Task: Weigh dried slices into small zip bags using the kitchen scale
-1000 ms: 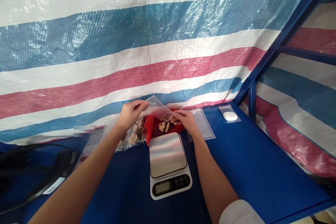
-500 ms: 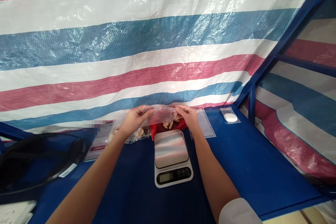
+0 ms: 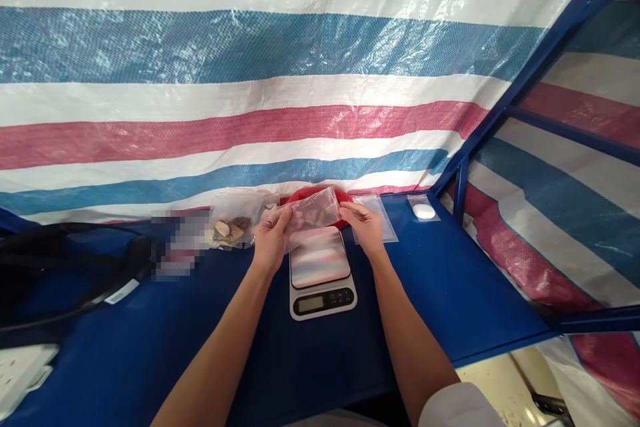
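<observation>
Kitchen scale (image 3: 323, 273) nearest, just below frame centre. Past its far edge, mid-frame, I see clear plastic bag (image 3: 320, 210). Left hand (image 3: 273, 237) pinches bag's left end; right hand (image 3: 367, 227) has fingers at right edge, grip there I can't tell. Bag looks very light, limp, slippery; I'd pinch opposite edges. Behind: red container (image 3: 347, 199).

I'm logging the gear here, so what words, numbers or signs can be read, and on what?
"M": middle button of the scale.
"T": right button there.
Power sign: left button.
Too small to read: marks under those buttons; any print on the white tag.
Display: no digits I can make out.
</observation>
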The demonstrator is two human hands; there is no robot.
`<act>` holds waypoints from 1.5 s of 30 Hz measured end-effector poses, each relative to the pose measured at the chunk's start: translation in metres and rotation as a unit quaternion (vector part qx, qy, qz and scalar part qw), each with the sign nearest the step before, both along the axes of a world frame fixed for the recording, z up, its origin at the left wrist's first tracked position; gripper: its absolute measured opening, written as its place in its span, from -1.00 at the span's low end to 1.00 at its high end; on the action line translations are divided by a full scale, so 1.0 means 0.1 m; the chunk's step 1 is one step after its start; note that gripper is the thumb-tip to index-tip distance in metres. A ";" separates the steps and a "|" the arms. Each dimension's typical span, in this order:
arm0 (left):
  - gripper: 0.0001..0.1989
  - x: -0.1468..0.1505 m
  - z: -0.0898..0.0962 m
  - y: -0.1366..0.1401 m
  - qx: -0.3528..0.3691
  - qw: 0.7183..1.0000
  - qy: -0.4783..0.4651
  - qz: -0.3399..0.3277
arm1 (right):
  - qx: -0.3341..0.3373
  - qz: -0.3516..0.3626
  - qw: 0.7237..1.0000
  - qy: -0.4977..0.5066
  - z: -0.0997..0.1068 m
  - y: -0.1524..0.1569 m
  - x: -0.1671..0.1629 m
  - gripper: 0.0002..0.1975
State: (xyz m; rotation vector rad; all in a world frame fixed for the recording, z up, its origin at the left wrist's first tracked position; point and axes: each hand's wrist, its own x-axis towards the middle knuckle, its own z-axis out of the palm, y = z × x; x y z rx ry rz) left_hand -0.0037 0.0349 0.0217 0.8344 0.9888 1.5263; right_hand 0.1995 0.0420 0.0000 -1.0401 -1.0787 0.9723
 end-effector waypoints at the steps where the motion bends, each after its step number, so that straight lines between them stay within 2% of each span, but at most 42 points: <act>1: -0.57 0.01 -0.03 -0.02 0.002 1.000 -0.012 -0.005 | 0.001 0.001 1.000 -0.003 -0.02 -0.03 -0.01 -0.66; 7: -0.64 -0.04 -0.18 -0.16 0.011 0.999 -0.039 -0.005 | 0.003 0.009 1.000 -0.025 -0.10 -0.16 -0.09 -0.70; 12: -0.61 -0.09 -0.29 -0.20 -0.004 1.000 -0.028 0.013 | -0.017 0.020 1.000 -0.009 -0.16 -0.16 -0.10 -0.71; 17: -0.62 -0.18 -0.27 -0.26 -0.017 1.000 -0.013 -0.007 | -0.057 0.010 0.998 -0.004 -0.15 -0.12 -0.05 -0.64; 22: -0.59 -0.40 -0.11 -0.32 -0.047 0.995 0.049 -0.067 | -0.055 0.039 0.998 0.002 -0.14 -0.13 0.02 -0.63; 26: -0.53 -0.52 0.14 -0.25 -0.050 0.983 0.140 -0.105 | -0.038 0.063 0.997 -0.027 -0.08 -0.14 0.04 -0.64; 30: -0.55 -0.44 0.42 -0.12 -0.050 0.948 0.254 -0.185 | 0.007 0.102 0.991 -0.084 0.05 -0.11 0.02 -0.71; 33: -0.60 -0.31 0.51 -0.02 -0.037 0.921 0.314 -0.228 | 0.049 0.129 0.981 -0.134 0.15 -0.08 -0.03 -0.78; 36: -0.61 -0.23 0.44 0.02 -0.034 0.918 0.332 -0.216 | 0.071 0.136 0.973 -0.170 0.20 -0.07 -0.06 -0.81; 40: -0.60 -0.21 0.27 0.02 -0.029 0.939 0.271 -0.210 | 0.074 0.129 0.973 -0.177 0.16 -0.07 -0.08 -0.79; 45: -0.59 -0.20 0.14 0.02 0.032 0.963 0.224 -0.148 | 0.012 0.088 0.991 -0.103 0.07 -0.09 -0.14 -0.64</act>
